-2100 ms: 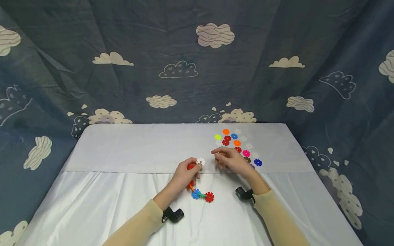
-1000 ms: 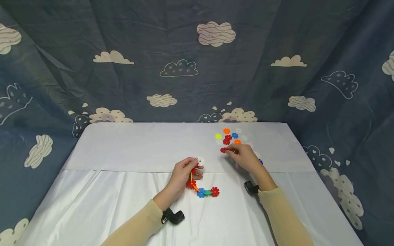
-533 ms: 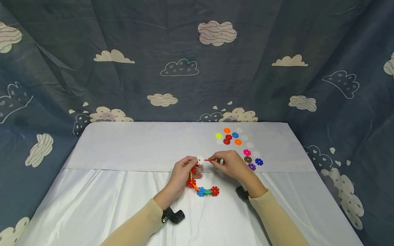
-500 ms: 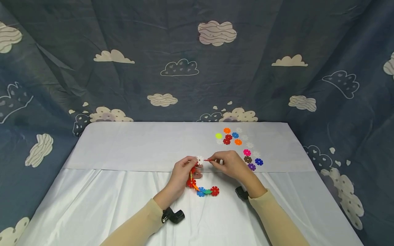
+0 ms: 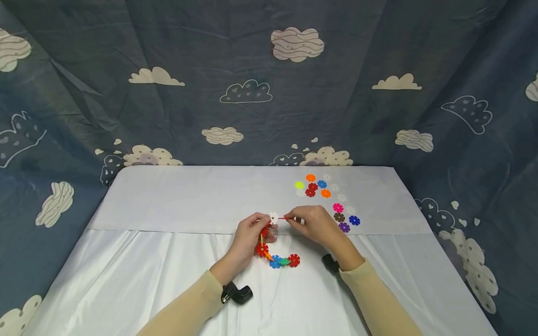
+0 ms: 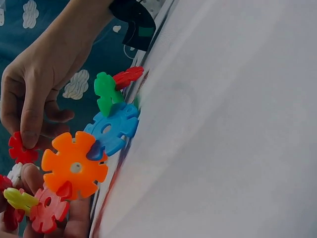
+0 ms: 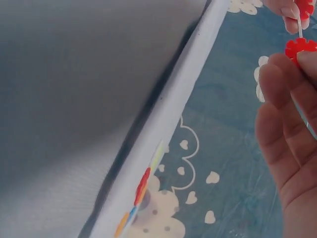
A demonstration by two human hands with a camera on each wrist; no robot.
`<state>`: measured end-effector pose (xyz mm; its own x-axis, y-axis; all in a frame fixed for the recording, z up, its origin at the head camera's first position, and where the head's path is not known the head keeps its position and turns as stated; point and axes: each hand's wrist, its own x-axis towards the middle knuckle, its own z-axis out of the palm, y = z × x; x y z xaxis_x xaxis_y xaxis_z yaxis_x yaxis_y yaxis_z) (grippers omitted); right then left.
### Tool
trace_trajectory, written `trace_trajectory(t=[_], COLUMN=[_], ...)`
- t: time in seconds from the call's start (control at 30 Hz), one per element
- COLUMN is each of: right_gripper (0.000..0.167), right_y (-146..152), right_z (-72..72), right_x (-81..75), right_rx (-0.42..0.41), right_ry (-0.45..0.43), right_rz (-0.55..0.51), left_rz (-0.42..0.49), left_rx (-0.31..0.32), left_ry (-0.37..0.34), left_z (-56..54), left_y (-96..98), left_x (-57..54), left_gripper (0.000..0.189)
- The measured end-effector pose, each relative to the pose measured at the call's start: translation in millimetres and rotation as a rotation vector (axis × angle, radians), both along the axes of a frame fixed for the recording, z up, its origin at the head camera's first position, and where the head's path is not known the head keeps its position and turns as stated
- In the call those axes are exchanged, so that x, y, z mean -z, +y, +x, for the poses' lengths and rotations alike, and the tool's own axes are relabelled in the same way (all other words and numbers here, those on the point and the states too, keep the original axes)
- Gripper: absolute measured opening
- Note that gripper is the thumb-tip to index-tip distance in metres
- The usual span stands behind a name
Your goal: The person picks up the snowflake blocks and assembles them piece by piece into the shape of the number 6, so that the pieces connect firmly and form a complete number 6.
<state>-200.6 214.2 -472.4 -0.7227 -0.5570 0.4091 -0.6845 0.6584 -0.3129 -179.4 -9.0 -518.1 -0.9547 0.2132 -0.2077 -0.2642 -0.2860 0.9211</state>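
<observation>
Just right of the white flower piece [image 5: 274,218], my right hand [image 5: 313,221] angled inward, thumb and forefinger pinching a red flower piece [image 6: 21,154], right at the white one's rim! Lower left of that white piece, my left hand [image 5: 249,238] gripped the chain [image 6: 64,161], which curved below it, glossy notched plastic petals in red, yellow, orange, blue, green.

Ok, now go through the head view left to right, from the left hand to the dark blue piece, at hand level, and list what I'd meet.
Left hand, white flower-shaped piece, thin edge-on red piece, right hand, brown piece, dark blue piece.
</observation>
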Motion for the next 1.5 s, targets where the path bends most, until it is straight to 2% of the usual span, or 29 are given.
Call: trace_trajectory(t=[0.37,0.63,0.77,0.83,1.0,1.1,1.23,1.5], right_gripper=[0.017,0.014,0.012,0.012,0.015,0.014,0.014,0.013], right_y=[-3,-15,-23,-23,-15,-9,-5,-3], right_z=[1.7,7.1,8.8,9.3,6.0,1.2,-2.1,-0.8], right_x=[0.0,3.6,-0.6,-3.0,-3.2,0.0,2.0,3.5], right_rx=[-0.045,-0.024,-0.078,-0.104,-0.045,-0.024,-0.04,-0.045], right_ry=[0.015,0.021,0.004,-0.028,-0.108,-0.117,-0.106,-0.137], right_rz=[-0.047,-0.042,-0.039,-0.071,-0.161,-0.14,-0.124,-0.12], left_rz=[0.014,0.043,0.053,0.067,0.066,0.044,0.029,0.043], left_rx=[0.009,-0.027,-0.023,-0.018,-0.048,-0.048,-0.03,-0.048], left_ry=[-0.001,0.002,-0.002,-0.02,-0.036,-0.026,-0.024,-0.03], left_z=[0.5,2.2,3.2,3.6,2.5,1.1,0.3,0.7], left_y=[-0.4,2.2,3.7,3.1,-1.7,-2.7,-0.8,1.8], left_x=[-1.8,-1.3,0.0,0.8,1.5,0.9,0.1,0.7], left_gripper=[0.023,0.017,0.018,0.019,0.019,0.02,0.021,0.02])
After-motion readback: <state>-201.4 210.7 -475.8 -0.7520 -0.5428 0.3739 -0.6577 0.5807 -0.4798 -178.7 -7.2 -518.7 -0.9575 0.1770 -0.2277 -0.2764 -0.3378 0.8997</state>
